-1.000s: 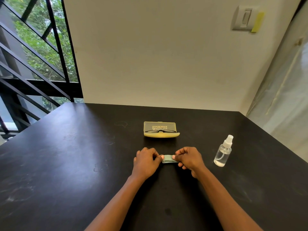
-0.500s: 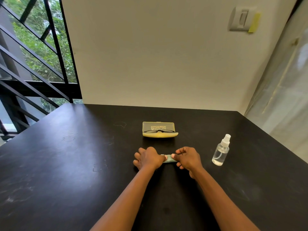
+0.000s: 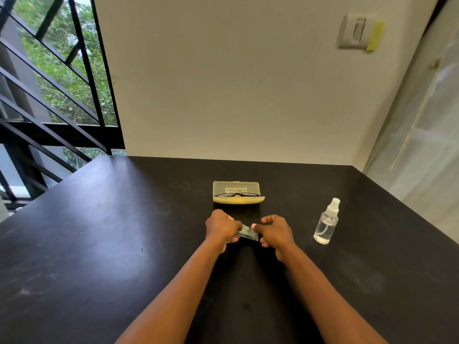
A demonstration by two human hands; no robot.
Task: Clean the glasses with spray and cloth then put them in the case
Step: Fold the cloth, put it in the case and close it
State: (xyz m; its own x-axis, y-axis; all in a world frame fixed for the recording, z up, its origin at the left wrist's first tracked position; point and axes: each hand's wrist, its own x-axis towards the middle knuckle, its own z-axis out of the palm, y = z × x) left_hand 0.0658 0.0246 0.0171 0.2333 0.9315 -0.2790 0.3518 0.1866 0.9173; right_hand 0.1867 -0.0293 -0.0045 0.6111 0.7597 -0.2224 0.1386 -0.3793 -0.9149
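A small grey-green cloth (image 3: 247, 233) is held between both hands just above the black table (image 3: 99, 244). My left hand (image 3: 221, 229) grips its left end and my right hand (image 3: 274, 232) pinches its right end with thumb and finger. Beyond the hands a yellow glasses case (image 3: 237, 192) stands open, its clear lid up. Black-framed glasses (image 3: 234, 194) lie inside it. A clear spray bottle (image 3: 326, 222) with a white nozzle stands upright to the right of my right hand.
A white wall runs along the table's far edge, with a light switch (image 3: 355, 31) high on the right. A black window frame (image 3: 74, 95) stands past the table's left corner. A pale surface borders the right side.
The cloth has come up off the table and tilted between the hands. My left hand has turned and closed more over its left end. Case and bottle are unmoved.
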